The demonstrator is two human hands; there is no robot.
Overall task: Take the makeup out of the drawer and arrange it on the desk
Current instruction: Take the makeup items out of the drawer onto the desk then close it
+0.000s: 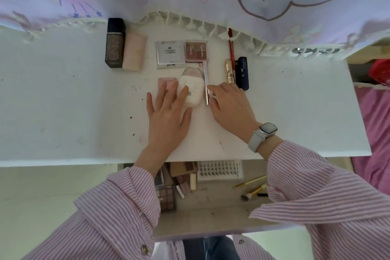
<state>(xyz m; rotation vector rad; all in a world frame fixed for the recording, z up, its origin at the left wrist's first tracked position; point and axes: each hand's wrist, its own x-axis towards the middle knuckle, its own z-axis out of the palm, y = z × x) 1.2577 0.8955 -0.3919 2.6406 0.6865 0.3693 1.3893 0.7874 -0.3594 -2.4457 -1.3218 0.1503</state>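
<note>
Desk, sleeve-hidden drawer makeup.

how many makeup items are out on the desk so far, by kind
Bottles or tubes lying flat: 4 (dark bottle, pale pink one, white tube, pink one)
Flat compacts or palettes: 2 (silver compact, eyeshadow palette)
Slim sticks or pens: 4 (silver stick, red pencil, gold tube, navy tube)
Total: 10
</note>
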